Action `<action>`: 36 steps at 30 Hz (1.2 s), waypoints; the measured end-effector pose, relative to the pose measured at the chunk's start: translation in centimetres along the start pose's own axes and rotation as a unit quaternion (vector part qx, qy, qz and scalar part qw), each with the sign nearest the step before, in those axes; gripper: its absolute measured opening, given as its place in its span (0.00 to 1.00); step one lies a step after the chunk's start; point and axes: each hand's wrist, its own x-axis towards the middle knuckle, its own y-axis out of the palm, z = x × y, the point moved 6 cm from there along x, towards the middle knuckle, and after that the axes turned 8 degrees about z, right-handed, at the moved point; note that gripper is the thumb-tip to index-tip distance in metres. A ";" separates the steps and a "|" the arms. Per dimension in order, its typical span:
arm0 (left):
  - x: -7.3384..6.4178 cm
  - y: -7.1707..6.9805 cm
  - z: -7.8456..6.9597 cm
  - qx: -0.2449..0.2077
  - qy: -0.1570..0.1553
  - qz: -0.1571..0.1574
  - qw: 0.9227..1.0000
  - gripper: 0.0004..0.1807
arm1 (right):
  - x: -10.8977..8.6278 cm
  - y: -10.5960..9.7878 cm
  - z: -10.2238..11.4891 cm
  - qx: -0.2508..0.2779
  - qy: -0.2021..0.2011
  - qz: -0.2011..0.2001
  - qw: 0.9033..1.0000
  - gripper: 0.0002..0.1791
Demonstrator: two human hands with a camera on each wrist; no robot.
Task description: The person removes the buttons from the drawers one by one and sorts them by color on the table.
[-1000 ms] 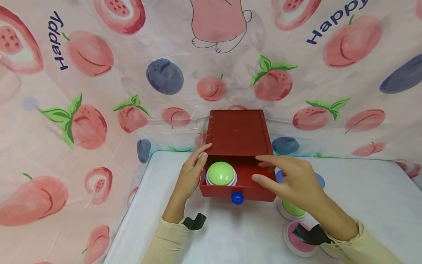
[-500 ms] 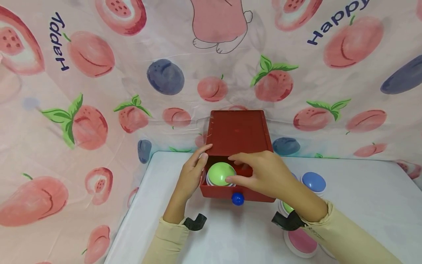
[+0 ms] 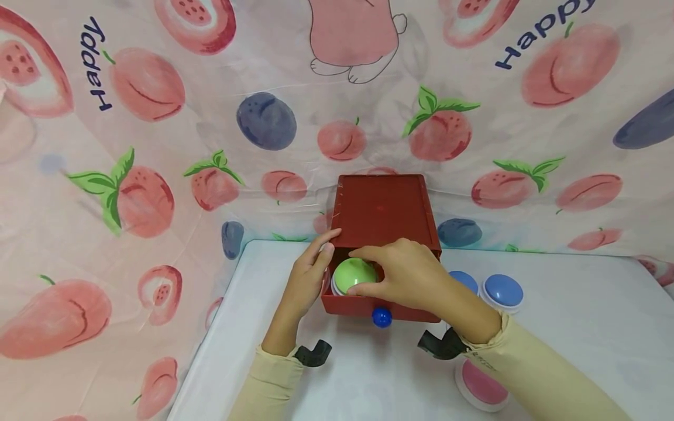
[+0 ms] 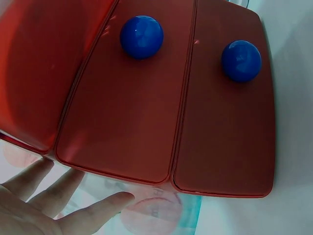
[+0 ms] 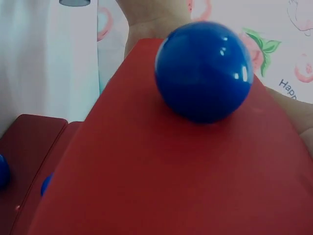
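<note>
A red drawer cabinet (image 3: 381, 210) stands on the table with its top drawer (image 3: 344, 304) pulled out, a blue knob (image 3: 381, 317) on its front. Inside the drawer, at the left, sits a round button (image 3: 351, 272) with a green dome and white base. My right hand (image 3: 408, 273) reaches in and holds the green button between thumb and fingers; its far fingers are partly hidden. My left hand (image 3: 305, 278) rests along the cabinet's left side, fingers extended. In the left wrist view, spread fingertips (image 4: 120, 198) lie by the cabinet's side, near two lower drawers (image 4: 117, 112) with blue knobs.
To the right of the cabinet are two blue-domed buttons (image 3: 504, 290) on the white table (image 3: 379, 380). A pink-domed button (image 3: 481, 383) lies nearer the front, partly under the right forearm. A fruit-printed cloth (image 3: 284, 58) hangs behind and at the left.
From the drawer's right side, my right hand has moved left to the green button and closed its thumb and fingers on it. My left hand has stayed against the cabinet.
</note>
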 end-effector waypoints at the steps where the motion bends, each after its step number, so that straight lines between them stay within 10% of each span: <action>1: 0.0 0.0 0.0 0.002 0.000 0.000 1.000 0.18 | 0.1 0.1 0.0 -0.002 0.001 0.004 1.000 0.33; 13: 0.0 -0.1 -0.2 0.001 0.005 0.004 1.000 0.19 | 1.0 1.7 -0.8 0.047 0.009 0.094 0.994 0.32; 36: 0.1 0.2 0.0 -0.019 -0.013 0.005 1.000 0.20 | -0.7 -1.2 -1.8 -0.035 0.041 0.075 0.996 0.31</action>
